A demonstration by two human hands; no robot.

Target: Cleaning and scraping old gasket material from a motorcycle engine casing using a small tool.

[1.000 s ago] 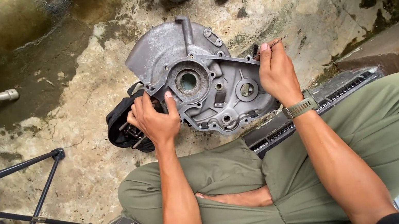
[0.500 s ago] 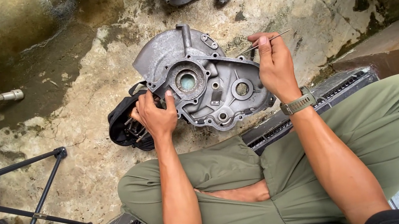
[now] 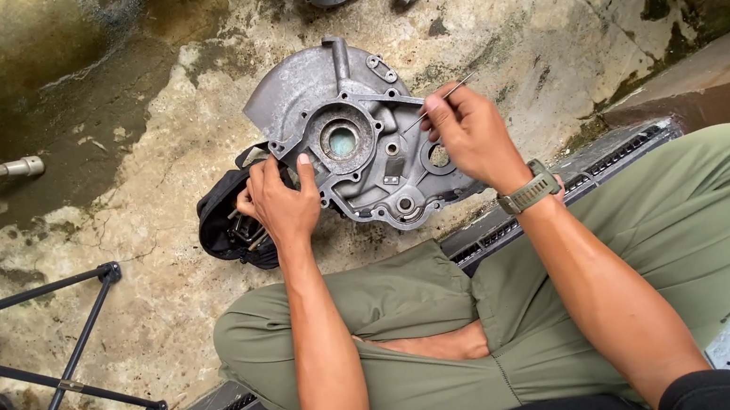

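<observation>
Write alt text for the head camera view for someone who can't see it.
A seated person's left hand steadies a grey cast-metal engine casing on a wet concrete floor, while the right hand pinches a thin metal rod over it. A black part lies under the casing's left edge.

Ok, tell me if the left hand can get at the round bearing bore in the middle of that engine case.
Probably yes. The left hand grips the grey engine case at its lower left edge, thumb right beside the bearing bore. Nothing covers the bore; the right hand with its thin wire works further right.
</observation>
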